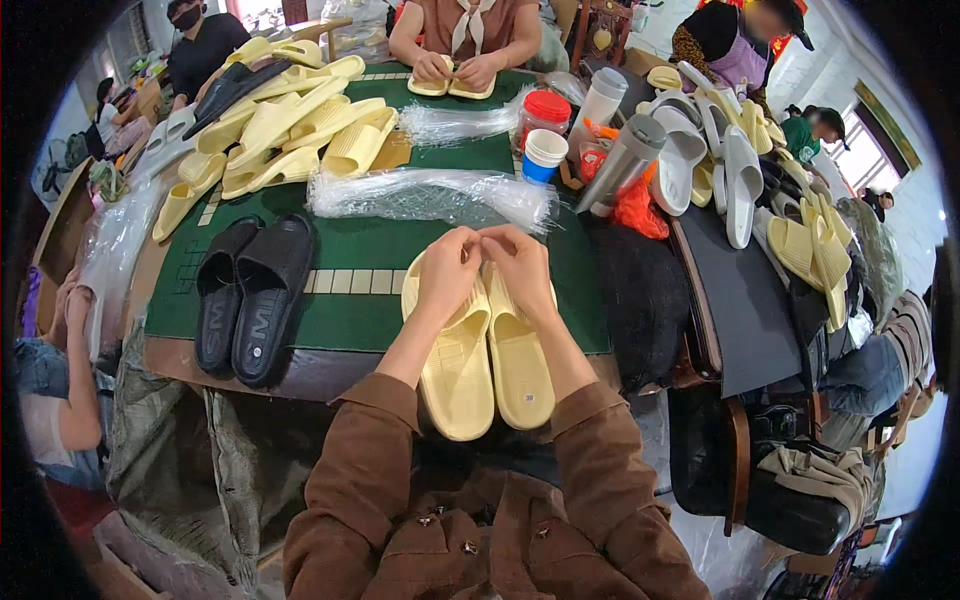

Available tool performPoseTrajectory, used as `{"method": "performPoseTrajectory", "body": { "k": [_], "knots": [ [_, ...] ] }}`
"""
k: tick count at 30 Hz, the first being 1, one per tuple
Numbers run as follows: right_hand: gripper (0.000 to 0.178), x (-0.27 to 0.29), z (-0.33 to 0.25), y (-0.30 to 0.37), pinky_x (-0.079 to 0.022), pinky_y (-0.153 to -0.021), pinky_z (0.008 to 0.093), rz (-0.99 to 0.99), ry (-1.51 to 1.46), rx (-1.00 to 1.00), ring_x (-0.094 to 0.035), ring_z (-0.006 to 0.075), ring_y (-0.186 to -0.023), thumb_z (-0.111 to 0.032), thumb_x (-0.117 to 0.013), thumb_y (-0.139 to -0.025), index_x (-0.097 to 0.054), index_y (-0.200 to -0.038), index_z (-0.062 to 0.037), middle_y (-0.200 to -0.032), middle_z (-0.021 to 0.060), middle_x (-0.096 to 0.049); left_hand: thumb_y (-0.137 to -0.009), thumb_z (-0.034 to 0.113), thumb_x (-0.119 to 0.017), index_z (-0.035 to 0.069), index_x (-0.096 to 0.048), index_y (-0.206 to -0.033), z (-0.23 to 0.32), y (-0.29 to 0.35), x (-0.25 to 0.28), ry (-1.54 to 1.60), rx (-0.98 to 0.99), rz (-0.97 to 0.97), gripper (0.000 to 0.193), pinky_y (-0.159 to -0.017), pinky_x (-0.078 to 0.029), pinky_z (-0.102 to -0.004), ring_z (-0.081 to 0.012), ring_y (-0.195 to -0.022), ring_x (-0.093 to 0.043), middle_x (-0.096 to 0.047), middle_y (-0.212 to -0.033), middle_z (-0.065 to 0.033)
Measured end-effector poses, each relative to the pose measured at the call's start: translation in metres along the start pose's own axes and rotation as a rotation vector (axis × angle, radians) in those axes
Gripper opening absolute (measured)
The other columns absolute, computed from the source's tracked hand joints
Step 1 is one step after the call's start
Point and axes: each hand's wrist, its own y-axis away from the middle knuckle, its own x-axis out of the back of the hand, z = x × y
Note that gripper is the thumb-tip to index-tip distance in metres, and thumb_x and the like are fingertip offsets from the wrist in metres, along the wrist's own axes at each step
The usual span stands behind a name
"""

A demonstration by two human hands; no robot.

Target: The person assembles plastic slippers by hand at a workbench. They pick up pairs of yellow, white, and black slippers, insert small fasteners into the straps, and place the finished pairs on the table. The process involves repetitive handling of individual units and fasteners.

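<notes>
A pair of pale yellow slide slippers, the left slipper and the right slipper, lies side by side at the table's near edge, heels toward me. Over their toe ends, my left hand and my right hand meet with fingertips pinched together. Whatever is between the fingers is too small or hidden to make out. Just beyond my hands lies a bundle of thin clear plastic strands. To the left, a pair of black slides rests on the green table mat.
Yellow slides are heaped at the far left, with grey and yellow ones at the right. A red-lidded jar, paper cup and grey tumbler stand beyond my right hand. Across the table, a person's hands handle yellow slippers.
</notes>
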Motion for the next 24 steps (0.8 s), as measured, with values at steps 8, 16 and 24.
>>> {"method": "performPoseTrajectory", "body": {
  "k": [8, 16, 24],
  "knots": [
    [0.011, -0.002, -0.002, 0.0, -0.054, -0.071, 0.0261, 0.024, -0.067, -0.025, -0.068, 0.0144, -0.079, -0.004, -0.063, -0.087, -0.062, -0.093, 0.0059, -0.086, 0.0094, -0.069, -0.085, 0.003, -0.06, -0.004, -0.064, -0.093, -0.005, 0.001, -0.002, 0.024, -0.062, 0.073, 0.011, -0.063, -0.048, -0.0296, -0.0176, -0.067, -0.06, -0.064, -0.082, -0.0115],
    [0.013, 0.002, 0.001, -0.002, -0.053, -0.071, 0.0261, 0.083, -0.198, -0.03, -0.065, 0.0136, -0.084, -0.007, -0.06, -0.091, -0.062, -0.098, 0.0039, -0.094, 0.0086, -0.068, -0.085, 0.0, -0.06, -0.001, -0.066, -0.094, -0.001, 0.001, -0.005, 0.064, -0.052, 0.1, 0.011, -0.062, -0.047, -0.0289, -0.017, -0.066, -0.059, -0.064, -0.082, -0.0105],
    [0.011, 0.017, 0.012, -0.008, -0.051, -0.078, 0.029, 0.144, -0.411, -0.096, -0.059, 0.0138, -0.102, -0.016, -0.056, -0.096, -0.057, -0.098, -0.0051, -0.117, 0.0095, -0.061, -0.085, -0.002, -0.059, 0.001, -0.064, -0.093, 0.006, 0.003, -0.002, -0.06, -0.023, 0.186, 0.01, -0.063, -0.048, -0.0305, -0.0205, -0.069, -0.06, -0.061, -0.088, -0.0097]
  ]
}}
